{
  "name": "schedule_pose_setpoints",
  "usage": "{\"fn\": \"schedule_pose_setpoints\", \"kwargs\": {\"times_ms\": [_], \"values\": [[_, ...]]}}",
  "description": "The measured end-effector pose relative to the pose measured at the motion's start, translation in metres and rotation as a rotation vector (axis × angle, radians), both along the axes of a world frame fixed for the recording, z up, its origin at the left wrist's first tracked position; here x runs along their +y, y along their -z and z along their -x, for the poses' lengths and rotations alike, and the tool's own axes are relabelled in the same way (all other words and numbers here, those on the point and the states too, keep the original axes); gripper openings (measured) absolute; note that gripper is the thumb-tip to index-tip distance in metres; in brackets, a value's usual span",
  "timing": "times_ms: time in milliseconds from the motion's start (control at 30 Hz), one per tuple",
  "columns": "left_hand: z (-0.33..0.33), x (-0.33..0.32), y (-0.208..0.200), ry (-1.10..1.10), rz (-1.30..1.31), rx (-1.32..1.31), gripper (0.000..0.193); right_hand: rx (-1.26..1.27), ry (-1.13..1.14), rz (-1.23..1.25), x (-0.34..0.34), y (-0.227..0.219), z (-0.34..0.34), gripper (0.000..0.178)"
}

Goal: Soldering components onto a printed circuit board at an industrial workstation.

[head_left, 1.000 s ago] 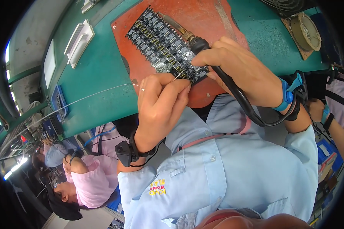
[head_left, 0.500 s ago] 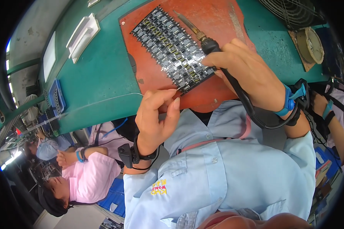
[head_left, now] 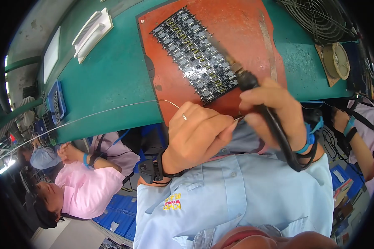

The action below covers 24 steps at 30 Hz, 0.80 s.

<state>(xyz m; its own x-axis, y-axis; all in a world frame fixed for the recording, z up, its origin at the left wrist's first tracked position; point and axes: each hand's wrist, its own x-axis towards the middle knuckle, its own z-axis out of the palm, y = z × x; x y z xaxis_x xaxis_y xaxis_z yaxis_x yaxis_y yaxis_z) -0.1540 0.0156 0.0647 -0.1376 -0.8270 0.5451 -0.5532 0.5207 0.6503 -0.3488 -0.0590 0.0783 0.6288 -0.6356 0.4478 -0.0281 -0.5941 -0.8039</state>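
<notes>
The left hand (head_left: 197,139), pinching solder wire (head_left: 112,110), has drawn back off the circuit panel (head_left: 195,54) to the red mat's (head_left: 245,33) near edge. The right hand (head_left: 274,114) grips the soldering iron (head_left: 237,70), tip still over the panel: a pause between joints.

Your left hand (head_left: 195,135) hides wire (head_left: 112,110) end; fan (head_left: 320,18) cut off by top edge; board (head_left: 195,52) parts too small to tell; iron (head_left: 237,72) tip contact unclear
</notes>
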Motion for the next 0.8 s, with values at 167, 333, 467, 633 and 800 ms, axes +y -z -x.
{"fn": "schedule_pose_setpoints", "kwargs": {"times_ms": [167,333,467,633,800], "values": [[0.002,0.001,0.004,0.034,0.052,-0.02,0.025,-0.125,0.023,-0.178,0.017,0.009,-0.004,0.032],[-0.012,0.006,-0.004,0.04,0.057,-0.118,0.027,-0.162,0.0,-0.35,0.013,0.011,0.014,0.032],[-0.016,0.004,0.0,-0.073,0.009,-0.233,0.025,-0.027,-0.012,-0.115,0.006,0.011,0.035,0.03],[-0.011,0.0,0.012,-0.163,-0.007,-0.313,0.017,-0.002,0.053,0.084,0.003,0.009,0.055,0.034],[-0.009,0.002,0.014,-0.174,-0.031,-0.324,0.015,-0.058,0.087,0.135,0.006,0.009,0.067,0.04]]}}
